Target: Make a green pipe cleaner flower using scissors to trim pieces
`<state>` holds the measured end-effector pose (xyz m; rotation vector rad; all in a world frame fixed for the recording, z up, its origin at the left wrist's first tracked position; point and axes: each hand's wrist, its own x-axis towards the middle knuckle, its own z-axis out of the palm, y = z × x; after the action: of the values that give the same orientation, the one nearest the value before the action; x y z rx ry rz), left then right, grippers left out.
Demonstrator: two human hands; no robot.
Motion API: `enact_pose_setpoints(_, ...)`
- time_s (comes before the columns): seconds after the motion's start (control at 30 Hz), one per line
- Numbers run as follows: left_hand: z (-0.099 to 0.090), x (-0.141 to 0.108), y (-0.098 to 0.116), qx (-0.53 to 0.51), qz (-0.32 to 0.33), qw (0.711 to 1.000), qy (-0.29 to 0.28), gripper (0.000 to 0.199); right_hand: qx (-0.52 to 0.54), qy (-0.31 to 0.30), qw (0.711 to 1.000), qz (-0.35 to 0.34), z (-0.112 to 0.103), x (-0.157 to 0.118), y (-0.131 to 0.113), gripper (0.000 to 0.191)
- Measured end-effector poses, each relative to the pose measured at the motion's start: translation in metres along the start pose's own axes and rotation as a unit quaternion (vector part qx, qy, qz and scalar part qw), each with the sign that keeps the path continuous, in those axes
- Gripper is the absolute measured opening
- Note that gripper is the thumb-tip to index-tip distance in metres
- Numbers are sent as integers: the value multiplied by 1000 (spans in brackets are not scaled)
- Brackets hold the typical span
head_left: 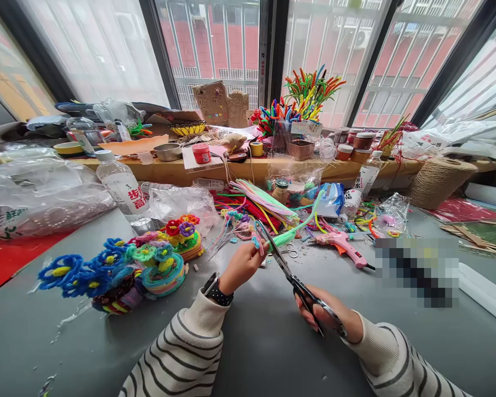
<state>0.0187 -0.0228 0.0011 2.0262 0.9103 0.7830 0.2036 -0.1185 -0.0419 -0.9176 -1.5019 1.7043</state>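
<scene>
Left hand (pixel 243 266) out over the middle of the counter (pixel 264 353), fingers pinched together at the near end of a green fuzzy strip (pixel 287 237), with a pink-and-blue fuzzy piece (pixel 257 241) right at the fingertips. A close grip there, probably to keep something so soft and bendy from flopping; far end of the strip angled up and away to the right.

Now the right hand (pixel 334 310): fingers curled around the handles of the big scissors (pixel 287 270), blades pointing forward and left, right up beside the pinched end. Handles low and near the body, perhaps for an easy wrist and a clear view along the metal. Exact gap between the blades hard to tell, likewise any contact with the strip.

Just beyond, small scissors (pixel 291 252) flat on the counter, then a pink glue gun (pixel 341 242) off to the right, seemingly within reach of the right hand. Over on the left, blue fuzzy flowers (pixel 95 270) beside a striped pot (pixel 163 275), well apart from the blades, maybe to save the petals from a knock. Farther back, loose fuzzy stems (pixel 268 207) in a heap, handy for picking.
</scene>
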Motion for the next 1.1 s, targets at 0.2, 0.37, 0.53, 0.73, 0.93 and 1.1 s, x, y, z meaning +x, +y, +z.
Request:
enact_pose_setpoints(0.2,0,0,-2,-12,7,1000,9,30,-3,20,1000,-2,4,3,-3,45)
enact_pose_setpoints(0.37,-1,0,-1,-5,8,1000,9,32,-24,32,999,9,5,3,-3,42)
enact_pose_setpoints(0.53,-3,0,0,-13,-1,1000,10,33,-37,43,998,17,8,1,-8,41)
enact_pose_setpoints(0.73,-3,-2,-2,-26,10,999,-15,31,-55,41,997,17,3,-1,-10,45)
enact_pose_setpoints(0.93,-5,-2,-3,-44,18,998,-36,32,-65,24,997,22,3,-2,-15,46)
enact_pose_setpoints(1.1,-5,-2,-2,-62,16,997,-41,31,-46,29,998,18,8,-2,-15,45)
